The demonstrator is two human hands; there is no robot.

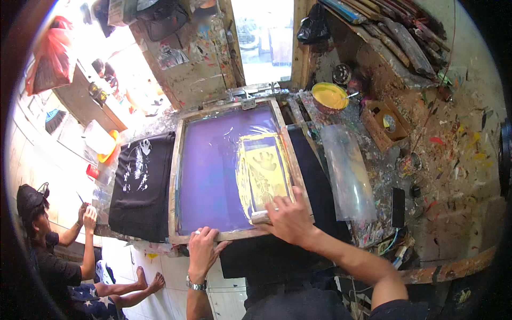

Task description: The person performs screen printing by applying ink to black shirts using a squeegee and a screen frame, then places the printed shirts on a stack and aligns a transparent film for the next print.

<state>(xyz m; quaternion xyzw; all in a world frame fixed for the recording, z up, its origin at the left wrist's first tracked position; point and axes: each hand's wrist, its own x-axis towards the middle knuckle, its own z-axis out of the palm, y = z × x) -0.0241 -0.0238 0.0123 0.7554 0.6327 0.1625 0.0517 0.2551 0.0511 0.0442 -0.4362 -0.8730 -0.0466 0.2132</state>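
Observation:
A wooden-framed printing screen (174, 186) with purple mesh lies over black cloth on the bench. Yellow ink (273, 184) covers a rectangular patch at its right side, where a handprint design shows. My right hand (292, 220) grips a squeegee (260, 217) at the lower end of that patch; the fingers hide part of the tool. Curled over the near edge of the frame, left of the middle, my left hand (204, 246) holds the wood. Black fabric with a white print (140, 184) lies left of the screen.
To the right are a bowl of yellow ink (329, 98) with a spoon, a clear plastic sheet (348, 173), an open cardboard box (380, 125) and a phone (397, 208) with a cable. A metal hinge clamp (248, 104) meets the screen's far edge. Another person (56, 256) sits at the left.

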